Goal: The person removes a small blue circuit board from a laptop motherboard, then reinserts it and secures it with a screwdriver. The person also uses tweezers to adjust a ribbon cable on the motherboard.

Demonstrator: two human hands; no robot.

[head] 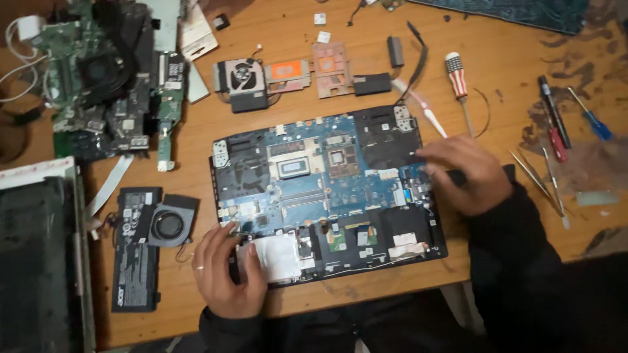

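Static or a slipped fingertip could, I'd judge, harm the bare blue laptop motherboard (320, 180) in its open black plastic chassis (437, 245) on the worn wooden table (504, 72). Your left hand (226, 271) presses curled fingers on the chassis's near-left edge by a pale rectangular pad (278, 256); your right hand (466, 171) lies flat on the right edge, over something dark; whether it grips, I cannot tell.

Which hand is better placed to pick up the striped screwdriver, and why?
Right. The right hand rests on the laptop's right edge, just below the striped screwdriver; the left hand is at the near-left corner, farther away.
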